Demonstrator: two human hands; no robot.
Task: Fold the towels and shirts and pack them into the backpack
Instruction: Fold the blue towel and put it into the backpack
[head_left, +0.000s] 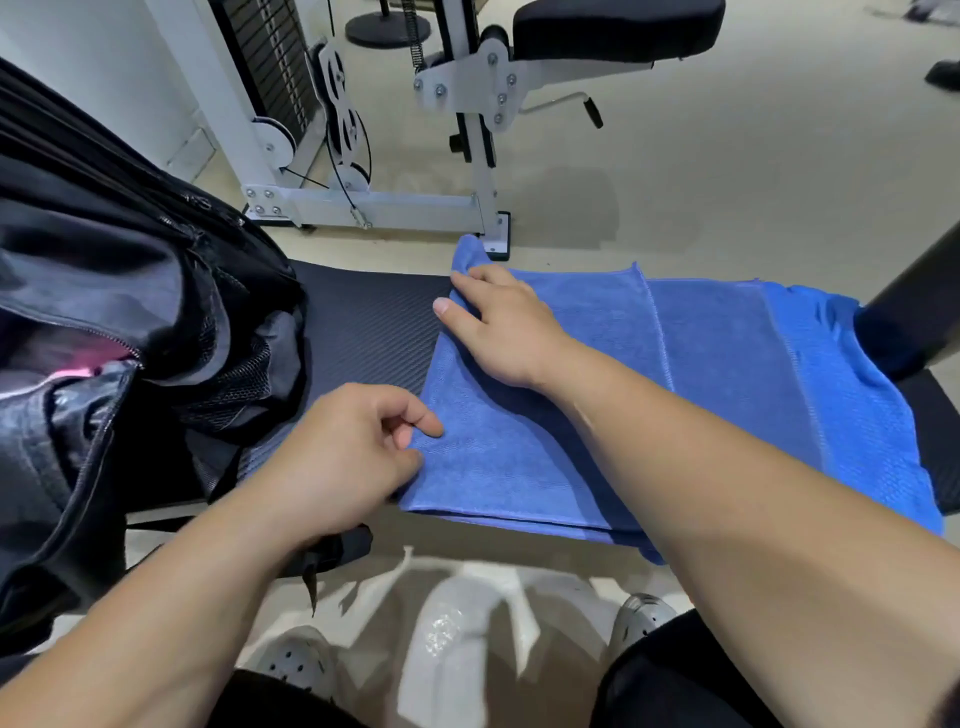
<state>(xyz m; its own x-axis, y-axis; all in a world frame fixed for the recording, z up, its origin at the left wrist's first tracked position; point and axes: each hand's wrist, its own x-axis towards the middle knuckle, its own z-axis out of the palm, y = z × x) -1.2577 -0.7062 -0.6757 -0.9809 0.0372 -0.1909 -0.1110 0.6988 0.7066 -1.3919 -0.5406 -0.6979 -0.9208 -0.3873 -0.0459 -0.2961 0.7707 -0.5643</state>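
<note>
Blue towel on the bench, held at its left edge.
Left hand pinches the near corner; right hand lies on the far corner, its hold unclear; backpack left of both.

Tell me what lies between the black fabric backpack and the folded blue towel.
Head view: a bare strip of black textured bench pad; nearer, the left hand pinches the edge of the blue towel.

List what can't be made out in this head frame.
Backpack contents: head view, dark interior, left edge cuts it off.
Right hand grip on towel corner, pinch or press: the hand itself covers it.
Towel's near right edge: right forearm covers it.
Brighter blue cloth: towel overlies it; garment type unclear.
</note>
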